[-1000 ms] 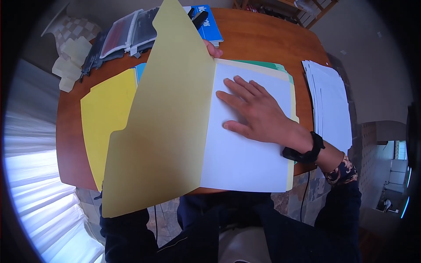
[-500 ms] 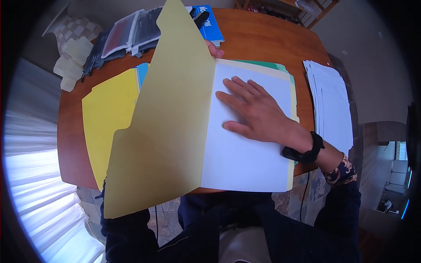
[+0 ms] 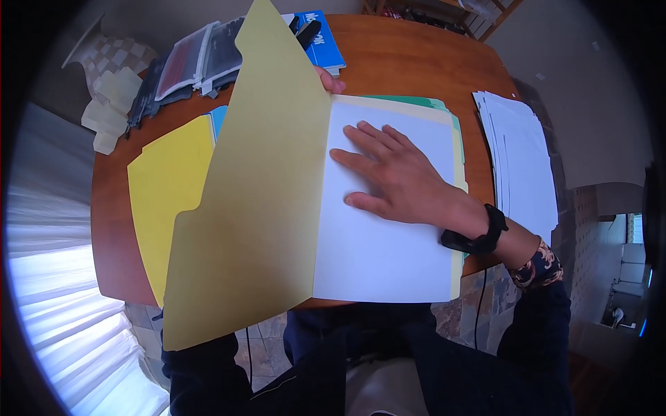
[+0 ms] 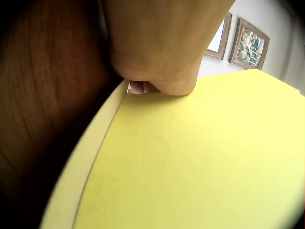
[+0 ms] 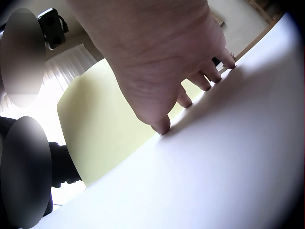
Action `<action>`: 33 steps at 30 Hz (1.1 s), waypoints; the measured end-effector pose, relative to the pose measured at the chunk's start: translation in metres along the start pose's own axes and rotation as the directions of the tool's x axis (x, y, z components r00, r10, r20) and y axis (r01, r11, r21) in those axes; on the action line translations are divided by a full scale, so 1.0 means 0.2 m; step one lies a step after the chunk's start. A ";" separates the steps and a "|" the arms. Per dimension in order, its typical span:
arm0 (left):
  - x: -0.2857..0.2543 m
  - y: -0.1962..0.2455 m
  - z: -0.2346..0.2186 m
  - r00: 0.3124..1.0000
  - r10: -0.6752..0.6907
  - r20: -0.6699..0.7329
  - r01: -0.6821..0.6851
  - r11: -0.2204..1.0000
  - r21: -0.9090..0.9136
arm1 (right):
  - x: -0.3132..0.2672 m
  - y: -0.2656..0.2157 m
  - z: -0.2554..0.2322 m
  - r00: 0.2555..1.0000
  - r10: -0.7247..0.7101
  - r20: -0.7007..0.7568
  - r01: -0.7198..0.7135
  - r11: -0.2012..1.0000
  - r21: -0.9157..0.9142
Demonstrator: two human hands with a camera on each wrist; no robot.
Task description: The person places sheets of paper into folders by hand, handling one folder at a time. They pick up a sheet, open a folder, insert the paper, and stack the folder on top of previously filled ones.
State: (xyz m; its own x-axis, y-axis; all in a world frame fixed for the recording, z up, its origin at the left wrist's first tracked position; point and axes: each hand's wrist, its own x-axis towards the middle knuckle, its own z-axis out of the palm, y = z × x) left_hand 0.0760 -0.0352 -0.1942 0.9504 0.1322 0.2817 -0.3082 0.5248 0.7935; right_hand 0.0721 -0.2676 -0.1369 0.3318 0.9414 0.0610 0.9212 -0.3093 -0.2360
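Note:
A pale yellow folder (image 3: 257, 201) stands with its left cover raised and tilted. White paper (image 3: 378, 263) lies on its right side. My right hand (image 3: 402, 173) rests on the paper, fingers spread and fairly straight; in the right wrist view the fingertips of the hand (image 5: 162, 71) touch the white surface. Mostly hidden behind the cover, my left hand (image 3: 330, 82) shows only fingers at the top of the fold. The left wrist view has the left hand (image 4: 159, 47) curled at the edge of the folder (image 4: 190, 152), gripping it.
Green folders (image 3: 406, 102) lie under the open one. Bright yellow folders (image 3: 166, 201) are at the left, a paper stack (image 3: 520, 152) at the right. Behind are zip pouches (image 3: 222, 52) and a blue notebook (image 3: 326, 45). The wooden table's (image 3: 416, 59) near edge runs beneath the folder.
The folder, paper and both hands appear slightly farther left, as do the table items, so the head view has shifted a little. The hands' hold and placement look the same.

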 end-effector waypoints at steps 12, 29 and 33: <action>0.04 -0.07 0.05 0.991 -0.014 -0.134 0.058 0.940 0.335 | -0.09 0.35 -0.17 0.813 0.533 -0.233 -0.293 0.721 0.628; 0.00 -0.03 0.20 0.997 0.067 -0.050 0.029 0.290 0.957 | -0.33 0.65 -0.20 0.663 0.748 0.014 -0.180 0.142 0.973; 0.01 -0.03 0.19 0.996 0.059 -0.059 0.042 0.261 0.964 | -0.33 0.64 -0.18 0.714 0.692 0.105 -0.268 0.132 0.954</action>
State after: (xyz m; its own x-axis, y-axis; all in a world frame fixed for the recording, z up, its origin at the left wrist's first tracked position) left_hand 0.0773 -0.0691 -0.1778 0.9313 0.2128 0.2955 -0.0819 -0.6683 0.7394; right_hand 0.1761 -0.3738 -0.1360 0.8531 0.4725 -0.2216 -0.1616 -0.1645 -0.9730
